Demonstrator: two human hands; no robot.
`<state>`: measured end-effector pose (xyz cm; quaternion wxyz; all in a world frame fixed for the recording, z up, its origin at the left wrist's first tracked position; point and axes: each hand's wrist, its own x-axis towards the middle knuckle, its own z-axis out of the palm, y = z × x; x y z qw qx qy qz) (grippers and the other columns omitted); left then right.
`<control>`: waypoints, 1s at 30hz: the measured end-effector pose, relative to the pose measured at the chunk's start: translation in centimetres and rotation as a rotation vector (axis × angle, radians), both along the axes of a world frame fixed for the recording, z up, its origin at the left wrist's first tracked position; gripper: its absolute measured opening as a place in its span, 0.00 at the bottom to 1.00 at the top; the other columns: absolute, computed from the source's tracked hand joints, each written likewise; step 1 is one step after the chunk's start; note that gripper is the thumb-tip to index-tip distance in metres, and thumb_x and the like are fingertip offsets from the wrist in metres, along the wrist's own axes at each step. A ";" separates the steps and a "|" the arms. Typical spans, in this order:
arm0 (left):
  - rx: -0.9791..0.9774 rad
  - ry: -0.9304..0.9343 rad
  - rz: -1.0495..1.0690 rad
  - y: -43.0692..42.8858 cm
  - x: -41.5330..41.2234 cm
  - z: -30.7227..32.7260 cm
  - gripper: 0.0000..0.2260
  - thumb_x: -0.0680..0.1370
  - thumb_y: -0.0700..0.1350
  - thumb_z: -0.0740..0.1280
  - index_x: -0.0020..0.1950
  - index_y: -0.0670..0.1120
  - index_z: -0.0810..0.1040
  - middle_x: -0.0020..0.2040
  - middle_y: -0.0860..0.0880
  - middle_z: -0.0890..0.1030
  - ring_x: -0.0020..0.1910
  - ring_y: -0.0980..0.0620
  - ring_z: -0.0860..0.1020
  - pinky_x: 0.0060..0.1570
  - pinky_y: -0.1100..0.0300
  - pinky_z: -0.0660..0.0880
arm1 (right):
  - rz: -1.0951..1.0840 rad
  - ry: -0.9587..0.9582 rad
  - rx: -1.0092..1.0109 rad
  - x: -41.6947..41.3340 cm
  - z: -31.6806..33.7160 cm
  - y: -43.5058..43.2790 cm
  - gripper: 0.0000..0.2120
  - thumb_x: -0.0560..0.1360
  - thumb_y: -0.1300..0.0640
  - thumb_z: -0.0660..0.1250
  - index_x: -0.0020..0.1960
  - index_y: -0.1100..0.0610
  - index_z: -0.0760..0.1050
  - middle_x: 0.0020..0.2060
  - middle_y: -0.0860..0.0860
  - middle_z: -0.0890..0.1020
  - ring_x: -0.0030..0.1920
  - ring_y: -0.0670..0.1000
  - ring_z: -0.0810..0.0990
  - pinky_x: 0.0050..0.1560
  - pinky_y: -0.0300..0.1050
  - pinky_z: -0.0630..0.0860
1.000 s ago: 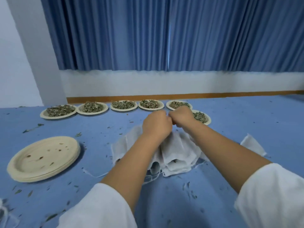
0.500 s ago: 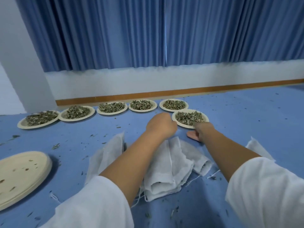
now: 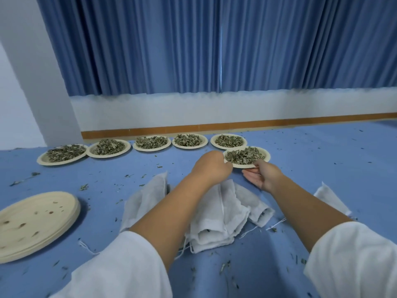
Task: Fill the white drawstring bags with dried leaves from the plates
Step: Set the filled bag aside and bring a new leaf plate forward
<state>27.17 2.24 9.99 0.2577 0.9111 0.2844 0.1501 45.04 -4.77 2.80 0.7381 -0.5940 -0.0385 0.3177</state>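
Six paper plates of dried leaves stand along the far side of the blue surface. The nearest plate (image 3: pixel 246 157) has my right hand (image 3: pixel 263 177) at its near rim, palm up beneath it and thumb on the edge. My left hand (image 3: pixel 211 166) is curled into a fist against that plate's left rim; what its fingers hold is hidden. A heap of white drawstring bags (image 3: pixel 223 209) lies beneath both forearms. One more white bag (image 3: pixel 328 196) lies to the right.
The other plates of leaves run leftward from one (image 3: pixel 228 141) to the farthest (image 3: pixel 62 153). A stack of bare paper plates (image 3: pixel 36 222) sits at the near left. Leaf crumbs litter the blue surface; a wall and blue curtain stand behind the plates.
My hands parted from over the bags. The right hand reached forward to the nearest plate and took its near rim; the left fist moved up against the plate's left rim.
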 end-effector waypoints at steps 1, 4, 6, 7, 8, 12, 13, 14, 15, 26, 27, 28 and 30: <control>0.011 -0.014 0.005 0.0 -0.5 0.1 0.15 0.79 0.43 0.59 0.33 0.46 0.61 0.31 0.49 0.64 0.30 0.50 0.63 0.29 0.56 0.57 | 0.031 -0.016 0.010 -0.6 0.6 -0.3 0.07 0.81 0.62 0.58 0.56 0.64 0.70 0.48 0.61 0.81 0.40 0.55 0.83 0.40 0.46 0.82; 0.020 -0.093 0.011 -0.4 -2.6 0.4 0.12 0.82 0.46 0.59 0.43 0.40 0.73 0.40 0.44 0.75 0.42 0.44 0.74 0.38 0.55 0.68 | 0.141 -0.058 0.045 -3.0 3.0 -1.1 0.04 0.80 0.62 0.60 0.51 0.61 0.72 0.46 0.60 0.83 0.38 0.54 0.86 0.32 0.42 0.81; 0.011 -0.168 0.055 -0.6 -4.2 0.5 0.15 0.83 0.48 0.58 0.63 0.39 0.75 0.59 0.42 0.78 0.58 0.43 0.76 0.54 0.53 0.72 | 0.239 -0.059 0.084 -5.3 4.8 -1.3 0.04 0.80 0.62 0.61 0.52 0.61 0.72 0.40 0.59 0.85 0.38 0.54 0.86 0.32 0.42 0.81; 0.014 -0.213 0.094 -0.7 -5.3 0.7 0.18 0.83 0.49 0.58 0.69 0.40 0.72 0.66 0.43 0.75 0.63 0.44 0.74 0.59 0.54 0.70 | 0.299 -0.056 0.104 -6.5 5.6 -1.4 0.04 0.80 0.61 0.61 0.53 0.61 0.72 0.38 0.58 0.85 0.38 0.54 0.87 0.33 0.41 0.81; 0.023 -0.272 0.134 -0.7 -6.3 0.8 0.19 0.83 0.49 0.58 0.71 0.40 0.70 0.68 0.43 0.73 0.65 0.45 0.72 0.61 0.55 0.69 | 0.352 -0.053 0.121 -7.6 6.3 -1.4 0.05 0.80 0.61 0.61 0.54 0.61 0.72 0.37 0.58 0.85 0.38 0.54 0.86 0.33 0.41 0.81; 0.054 -0.517 0.312 0.1 -12.8 1.9 0.17 0.83 0.47 0.59 0.69 0.40 0.71 0.66 0.42 0.73 0.62 0.44 0.73 0.54 0.58 0.66 | 0.540 -0.059 0.123 -13.6 9.0 -1.4 0.05 0.80 0.61 0.59 0.51 0.62 0.73 0.36 0.56 0.85 0.37 0.53 0.86 0.33 0.40 0.80; 0.058 -0.534 0.350 0.4 -14.8 2.1 0.18 0.83 0.47 0.59 0.70 0.40 0.71 0.66 0.42 0.73 0.62 0.44 0.73 0.56 0.57 0.67 | 0.583 -0.058 0.123 -15.2 9.4 -1.4 0.05 0.79 0.61 0.59 0.51 0.62 0.73 0.36 0.56 0.85 0.38 0.53 0.86 0.34 0.40 0.81; 0.070 -0.532 0.381 0.6 -16.8 2.2 0.18 0.83 0.48 0.59 0.71 0.41 0.71 0.67 0.42 0.73 0.63 0.44 0.73 0.58 0.56 0.68 | 0.623 -0.052 0.122 -16.9 9.6 -1.3 0.05 0.79 0.62 0.60 0.51 0.61 0.73 0.37 0.56 0.85 0.38 0.54 0.86 0.34 0.41 0.81; 0.076 -0.521 0.403 0.9 -19.0 2.2 0.18 0.83 0.49 0.59 0.71 0.42 0.71 0.68 0.43 0.74 0.64 0.45 0.73 0.58 0.56 0.68 | 0.658 -0.043 0.122 -18.6 9.7 -1.2 0.05 0.79 0.62 0.60 0.50 0.61 0.74 0.38 0.57 0.85 0.38 0.54 0.86 0.35 0.41 0.82; -0.155 -0.567 0.700 0.8 -38.5 -3.9 0.15 0.81 0.38 0.57 0.65 0.43 0.77 0.63 0.47 0.79 0.57 0.49 0.76 0.54 0.58 0.70 | 1.040 -0.020 -0.111 -34.2 3.7 -0.7 0.07 0.79 0.61 0.62 0.53 0.61 0.77 0.44 0.58 0.86 0.45 0.56 0.86 0.35 0.42 0.81; -0.186 -0.547 0.698 0.7 -39.2 -4.6 0.15 0.80 0.36 0.57 0.65 0.42 0.77 0.63 0.47 0.79 0.58 0.50 0.76 0.54 0.60 0.69 | 1.039 -0.035 -0.154 -34.7 3.3 -0.7 0.07 0.78 0.61 0.62 0.54 0.61 0.76 0.43 0.58 0.86 0.44 0.55 0.87 0.34 0.41 0.81; -0.213 -0.535 0.693 0.5 -39.7 -5.4 0.16 0.80 0.35 0.58 0.65 0.42 0.76 0.63 0.47 0.79 0.59 0.51 0.76 0.55 0.61 0.69 | 1.037 -0.065 -0.205 -35.0 3.0 -0.7 0.07 0.78 0.61 0.62 0.54 0.61 0.75 0.42 0.59 0.86 0.42 0.55 0.87 0.32 0.40 0.81; -0.242 -0.514 0.686 0.3 -40.2 -6.6 0.16 0.78 0.33 0.58 0.65 0.41 0.76 0.63 0.46 0.79 0.61 0.51 0.76 0.59 0.60 0.70 | 1.034 -0.152 -0.333 -35.3 2.6 -0.8 0.07 0.77 0.62 0.63 0.53 0.63 0.74 0.38 0.59 0.85 0.37 0.53 0.86 0.29 0.39 0.79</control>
